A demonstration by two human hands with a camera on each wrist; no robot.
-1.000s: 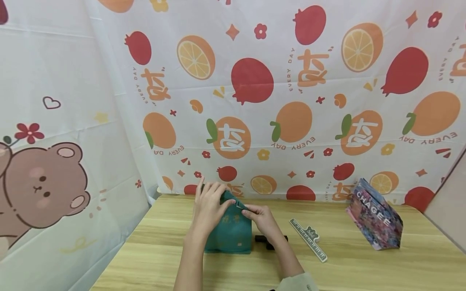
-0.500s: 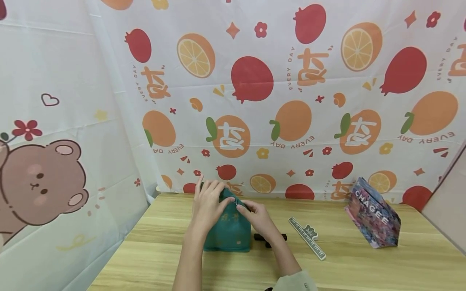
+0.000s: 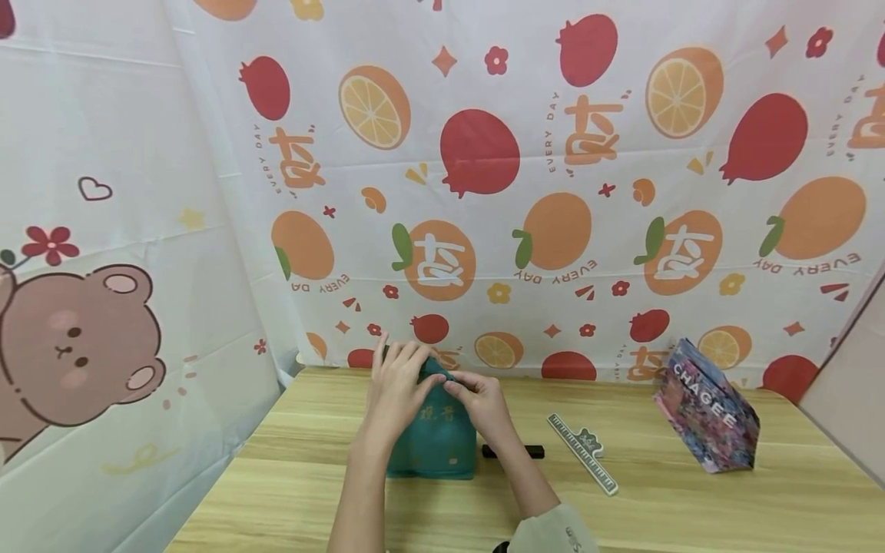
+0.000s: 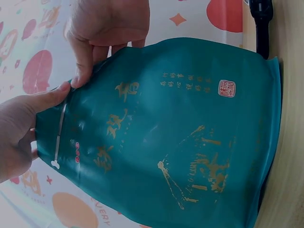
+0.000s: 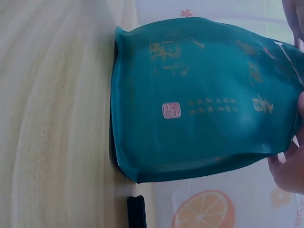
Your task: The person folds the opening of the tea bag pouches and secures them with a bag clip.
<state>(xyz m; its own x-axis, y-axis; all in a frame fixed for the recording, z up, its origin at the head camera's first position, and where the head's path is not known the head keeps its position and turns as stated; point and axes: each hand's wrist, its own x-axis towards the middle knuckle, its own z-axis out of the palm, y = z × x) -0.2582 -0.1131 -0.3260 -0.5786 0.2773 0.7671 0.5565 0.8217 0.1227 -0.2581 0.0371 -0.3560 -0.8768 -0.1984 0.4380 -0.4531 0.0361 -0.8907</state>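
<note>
A teal tea pouch (image 3: pixel 435 438) with gold characters stands upright on the wooden table, its top folding over between both hands. My left hand (image 3: pixel 397 388) holds the top from the left, thumb in front and fingers behind. Close beside that thumb, my right hand (image 3: pixel 484 395) pinches the top edge at the right. In the left wrist view the thumbs nearly meet on the pouch's upper rim, and a thin white line (image 4: pixel 60 128) runs across the front below it. The right wrist view shows the pouch front with a small red seal print (image 5: pixel 171 110).
A black bar-shaped thing (image 3: pixel 534 452) lies right of the pouch, partly behind my right forearm. Further right lies a flat clip (image 3: pixel 581 453) with a piano-key pattern. A colourful CHAGEE bag (image 3: pixel 712 411) stands at the right. Printed cloth (image 3: pixel 525 322) hangs behind the table.
My right hand has moved slightly left along the pouch's top edge, its thumb now beside the left one. The left hand keeps its place. The right forearm now covers more of the black thing.
</note>
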